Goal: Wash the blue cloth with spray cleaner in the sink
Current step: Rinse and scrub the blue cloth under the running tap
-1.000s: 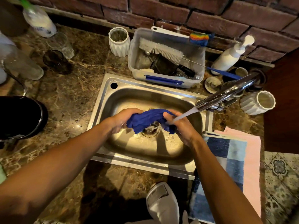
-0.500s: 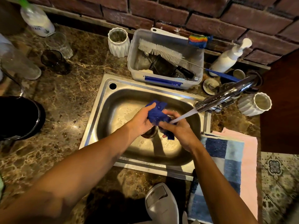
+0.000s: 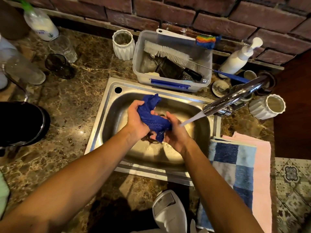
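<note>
The blue cloth (image 3: 152, 117) is a deep-blue, wet-looking rag, bunched and twisted into a thick roll held above the drain of the steel sink (image 3: 107, 115). One crumpled end sticks up toward the sink's far wall; the other hangs down in a short tail.

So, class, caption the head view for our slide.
Both hands wring the blue cloth over the sink.

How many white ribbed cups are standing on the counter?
2: one white ribbed cup left of the plastic bin, another right of the faucet. None seems hidden.
</note>
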